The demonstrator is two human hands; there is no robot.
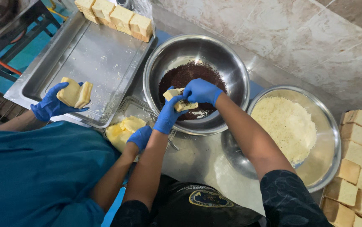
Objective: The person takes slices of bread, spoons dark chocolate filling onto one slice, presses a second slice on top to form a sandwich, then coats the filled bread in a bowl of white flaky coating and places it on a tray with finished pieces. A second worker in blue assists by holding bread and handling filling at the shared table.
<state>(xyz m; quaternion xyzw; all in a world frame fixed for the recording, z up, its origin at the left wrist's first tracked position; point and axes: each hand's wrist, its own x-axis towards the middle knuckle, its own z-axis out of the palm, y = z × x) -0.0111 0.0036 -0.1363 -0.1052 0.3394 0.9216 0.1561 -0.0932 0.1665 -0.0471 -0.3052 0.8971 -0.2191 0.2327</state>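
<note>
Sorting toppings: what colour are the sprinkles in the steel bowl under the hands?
Dark brown sprinkles, clearest in the head view.

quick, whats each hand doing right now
left hand: closed on the bread piece over the bowl of dark crumbs
right hand: closed on the same bread piece from above

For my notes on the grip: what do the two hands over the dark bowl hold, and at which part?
Both hold one bread piece: left hand under its lower end, right hand over its top.
</note>
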